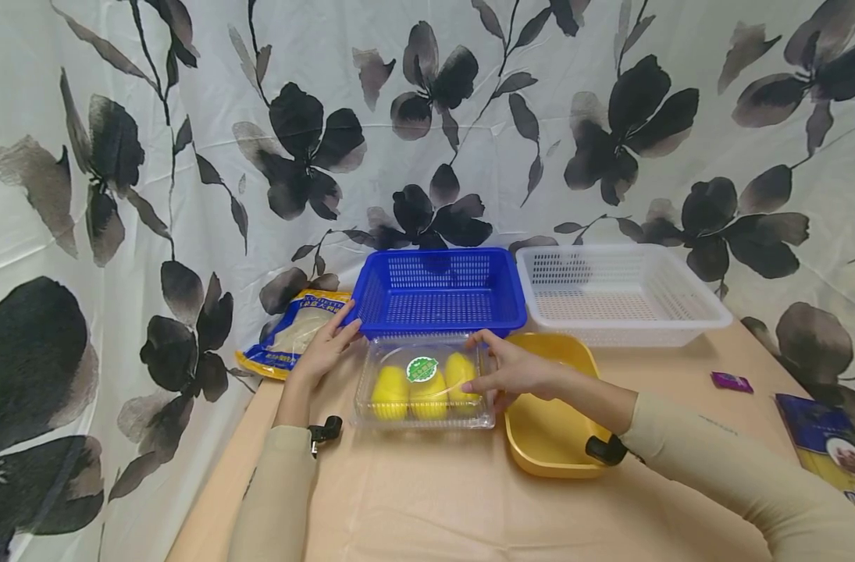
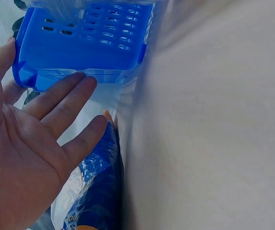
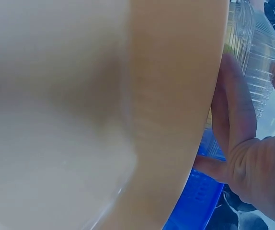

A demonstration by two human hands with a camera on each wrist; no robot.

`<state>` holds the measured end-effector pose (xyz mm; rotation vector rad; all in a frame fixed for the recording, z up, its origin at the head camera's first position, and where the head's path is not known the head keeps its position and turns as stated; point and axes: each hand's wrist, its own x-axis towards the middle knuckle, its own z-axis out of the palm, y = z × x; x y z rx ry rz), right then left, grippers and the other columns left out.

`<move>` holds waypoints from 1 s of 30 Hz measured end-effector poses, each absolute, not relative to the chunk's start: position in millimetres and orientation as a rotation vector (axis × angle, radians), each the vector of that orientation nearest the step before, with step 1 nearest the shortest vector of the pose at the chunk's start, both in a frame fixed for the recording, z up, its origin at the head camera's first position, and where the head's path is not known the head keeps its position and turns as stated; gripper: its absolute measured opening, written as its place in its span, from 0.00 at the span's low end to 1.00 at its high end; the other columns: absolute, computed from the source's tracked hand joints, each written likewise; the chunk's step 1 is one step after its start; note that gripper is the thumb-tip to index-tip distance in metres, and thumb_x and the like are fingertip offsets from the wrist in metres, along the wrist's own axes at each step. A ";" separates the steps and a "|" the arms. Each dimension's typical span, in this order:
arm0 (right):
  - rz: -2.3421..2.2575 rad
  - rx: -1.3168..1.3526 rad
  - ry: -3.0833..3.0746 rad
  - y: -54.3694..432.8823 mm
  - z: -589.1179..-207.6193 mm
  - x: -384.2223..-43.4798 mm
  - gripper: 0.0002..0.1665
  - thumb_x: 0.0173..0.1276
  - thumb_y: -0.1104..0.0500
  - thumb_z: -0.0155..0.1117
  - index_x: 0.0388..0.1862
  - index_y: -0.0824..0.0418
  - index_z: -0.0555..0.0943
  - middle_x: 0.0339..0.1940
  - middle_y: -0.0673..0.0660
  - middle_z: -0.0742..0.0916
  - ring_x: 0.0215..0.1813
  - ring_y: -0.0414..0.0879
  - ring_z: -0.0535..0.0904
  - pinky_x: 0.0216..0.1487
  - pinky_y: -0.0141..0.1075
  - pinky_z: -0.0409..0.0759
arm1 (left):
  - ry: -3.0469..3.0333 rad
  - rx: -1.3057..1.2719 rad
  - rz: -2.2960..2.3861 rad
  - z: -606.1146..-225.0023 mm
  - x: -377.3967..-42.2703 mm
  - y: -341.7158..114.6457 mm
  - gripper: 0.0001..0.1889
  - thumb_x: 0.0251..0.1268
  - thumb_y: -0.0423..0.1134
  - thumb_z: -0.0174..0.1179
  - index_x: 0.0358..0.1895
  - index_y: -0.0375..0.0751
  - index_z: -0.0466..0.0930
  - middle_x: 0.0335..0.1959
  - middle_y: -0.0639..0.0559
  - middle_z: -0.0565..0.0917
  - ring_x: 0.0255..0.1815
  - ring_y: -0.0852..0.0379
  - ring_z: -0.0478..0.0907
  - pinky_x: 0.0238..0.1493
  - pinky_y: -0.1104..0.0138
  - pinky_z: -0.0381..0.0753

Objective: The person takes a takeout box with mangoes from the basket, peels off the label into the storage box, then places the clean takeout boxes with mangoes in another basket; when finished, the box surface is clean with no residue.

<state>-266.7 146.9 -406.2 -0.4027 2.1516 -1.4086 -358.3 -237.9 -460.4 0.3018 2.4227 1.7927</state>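
Observation:
A clear plastic clamshell box (image 1: 427, 421) holds three yellow fruits (image 1: 390, 390) that look like mangoes, under a lid with a round green and white sticker (image 1: 422, 369). With thumb and fingers spread around its right end, my right hand (image 1: 514, 368) grips the box. My left hand (image 1: 322, 351) touches the left front corner of the blue basket (image 1: 437, 321); in the left wrist view its fingers extend fairly straight by the rim. The box stands directly in front of that basket.
Right of the box, a yellow basin (image 1: 553, 437) sits under my right forearm. A white basket (image 1: 624, 332) stands behind it. A blue and yellow bag (image 1: 301, 332) leans at the left. A small purple packet (image 1: 732, 382) and another blue and yellow bag (image 1: 828, 445) lie at right.

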 end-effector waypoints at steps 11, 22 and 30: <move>-1.389 -0.382 2.205 146.8 -405.7 -268.5 0.48 0.62 0.53 0.81 0.74 0.51 0.62 0.53 0.67 0.74 0.25 0.52 0.83 0.33 0.53 0.90 | 2.382 0.277 1.815 -461.6 -361.2 -239.7 0.36 0.82 0.55 0.51 0.86 0.62 0.47 0.85 0.42 0.56 0.79 0.39 0.67 0.81 0.44 0.59; -1.339 -0.447 2.278 147.3 -405.5 -270.0 0.47 0.61 0.50 0.81 0.73 0.52 0.64 0.50 0.68 0.76 0.25 0.57 0.88 0.33 0.56 0.89 | 2.406 0.294 1.806 -460.9 -358.8 -239.6 0.36 0.80 0.59 0.52 0.85 0.66 0.49 0.84 0.42 0.59 0.77 0.39 0.70 0.80 0.45 0.62; -1.258 -0.473 2.347 146.5 -401.9 -267.8 0.50 0.60 0.45 0.82 0.75 0.49 0.63 0.44 0.66 0.76 0.24 0.55 0.87 0.35 0.59 0.88 | 2.422 0.305 1.799 -462.5 -359.9 -241.3 0.38 0.78 0.61 0.53 0.85 0.64 0.49 0.82 0.40 0.63 0.76 0.39 0.72 0.80 0.45 0.64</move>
